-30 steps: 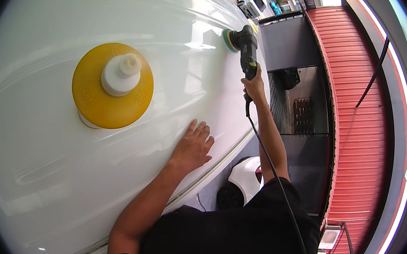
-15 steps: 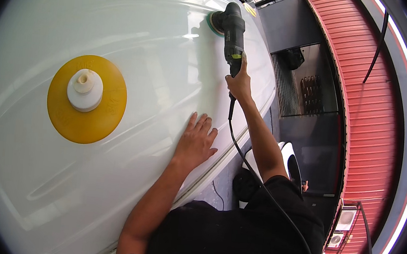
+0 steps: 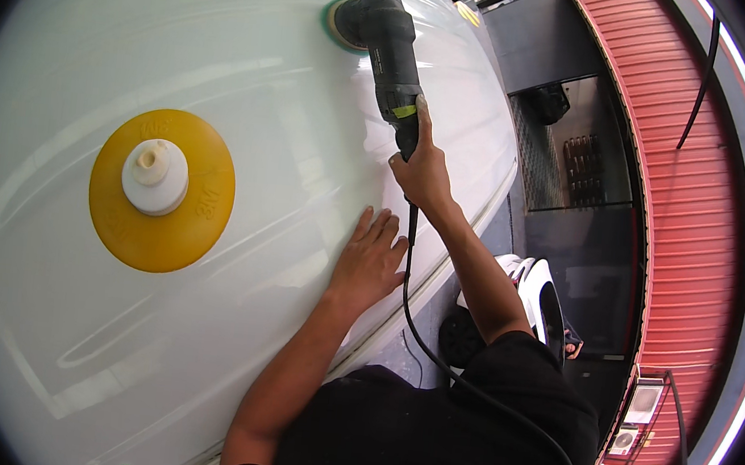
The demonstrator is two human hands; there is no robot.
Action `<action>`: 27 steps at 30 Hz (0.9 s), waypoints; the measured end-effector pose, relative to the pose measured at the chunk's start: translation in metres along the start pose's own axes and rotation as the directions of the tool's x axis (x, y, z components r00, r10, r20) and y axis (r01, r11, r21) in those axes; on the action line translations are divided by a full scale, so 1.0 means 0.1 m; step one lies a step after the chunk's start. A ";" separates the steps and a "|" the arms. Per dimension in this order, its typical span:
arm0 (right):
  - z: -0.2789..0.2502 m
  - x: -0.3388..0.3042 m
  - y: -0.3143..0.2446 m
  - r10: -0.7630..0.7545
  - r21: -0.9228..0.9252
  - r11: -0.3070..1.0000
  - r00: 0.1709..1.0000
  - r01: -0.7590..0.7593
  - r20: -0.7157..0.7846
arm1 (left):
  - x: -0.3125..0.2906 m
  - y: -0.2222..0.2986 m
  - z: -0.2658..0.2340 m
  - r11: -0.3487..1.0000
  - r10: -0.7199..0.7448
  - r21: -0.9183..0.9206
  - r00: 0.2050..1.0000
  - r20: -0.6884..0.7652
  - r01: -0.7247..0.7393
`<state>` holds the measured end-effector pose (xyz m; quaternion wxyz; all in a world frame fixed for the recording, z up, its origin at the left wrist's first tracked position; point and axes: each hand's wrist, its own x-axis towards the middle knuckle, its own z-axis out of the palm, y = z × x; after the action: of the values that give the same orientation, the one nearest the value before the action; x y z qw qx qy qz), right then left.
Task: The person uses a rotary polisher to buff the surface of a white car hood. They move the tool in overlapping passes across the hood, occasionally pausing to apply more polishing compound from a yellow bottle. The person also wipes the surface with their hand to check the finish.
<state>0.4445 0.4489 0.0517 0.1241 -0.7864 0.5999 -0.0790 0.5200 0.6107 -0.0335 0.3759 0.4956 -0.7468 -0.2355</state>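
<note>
A black polisher [image 3: 393, 51] is gripped at its rear handle by my right hand [image 3: 423, 170], with one finger stretched along the body. Its round green-edged pad [image 3: 332, 24] rests against a glossy white vehicle panel [image 3: 279, 179]. Flat on the same panel, my left hand [image 3: 371, 255] is open, fingers spread, close to the panel's near edge. From the handle a black cord [image 3: 410, 281] runs down past my left fingertips and over my dark shirt. Left of my hands stands a yellow bottle [image 3: 157, 239] with a white nozzle cap [image 3: 161, 178], upright on the panel.
Beyond the panel's right edge are a white car [image 3: 535, 293] and a dark-walled bay [image 3: 583, 280]. A person [image 3: 571, 346] is partly visible beside the car. Red corrugated cladding [image 3: 656, 170] and outdoor air-conditioner units [image 3: 644, 402] line the right side.
My right hand has moved the polisher leftward across the panel, and its head is tilted more to the left. My left hand stays flat on the surface.
</note>
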 end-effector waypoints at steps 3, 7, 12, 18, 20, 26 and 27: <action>-0.06 -0.14 -0.24 -0.073 -0.001 0.997 0.997 0.073 -0.004 | -0.05 0.02 -0.10 1.000 0.008 0.011 1.000 -0.014 -0.008; -0.45 -0.18 -0.33 -0.037 0.065 0.997 0.995 0.031 0.089 | -0.08 0.02 -0.13 1.000 0.003 0.006 1.000 -0.005 -0.003; -0.63 -0.02 -0.29 -0.125 -0.018 0.992 0.991 0.126 0.036 | -0.15 -0.06 0.00 0.999 0.005 0.042 1.000 0.020 -0.006; -0.68 -0.14 -0.58 -0.041 0.035 0.999 0.995 0.038 0.092 | -0.25 -0.03 0.11 0.998 0.000 0.063 1.000 0.026 -0.001; -0.74 -0.17 -0.69 -0.018 0.016 1.000 0.992 0.017 0.128 | -0.26 -0.01 0.09 0.998 -0.013 0.054 0.999 0.034 0.011; -0.79 -0.17 -0.69 -0.223 -0.019 0.974 0.970 0.226 0.098 | -0.20 0.04 0.01 0.998 0.004 0.055 1.000 0.002 -0.004; -0.79 -0.16 -0.67 -0.224 -0.026 0.973 0.970 0.227 0.097 | -0.20 0.04 0.00 0.998 0.008 0.054 1.000 -0.002 -0.008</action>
<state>0.4808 0.4734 0.1468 0.1279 -0.8545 0.5015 -0.0445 0.5218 0.6307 -0.0371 0.3640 0.5028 -0.7545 -0.2131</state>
